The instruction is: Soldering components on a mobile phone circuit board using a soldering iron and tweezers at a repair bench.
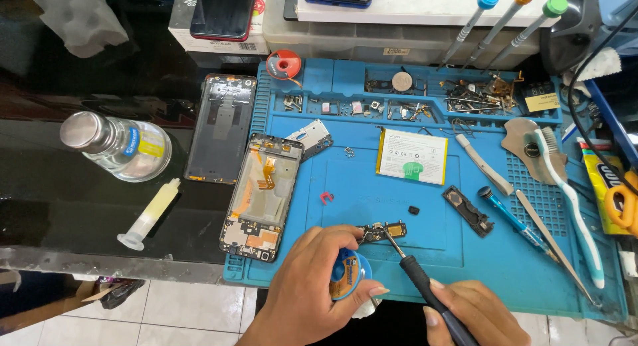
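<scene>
While the small circuit board [382, 231] lies on the blue mat [438, 253] near its front edge, the tip of a soldering iron [425, 287] touches it. The right hand [468, 313] has its fingers wrapped around the iron's black handle. The left hand [309, 289] sits just beside the board, fingers curled around a little blue spool of wire [349, 273]. Left of them lies an opened phone [260, 196]. Farther back rests a white battery [412, 156]. A toothbrush [571, 200] lies at the right.
</scene>
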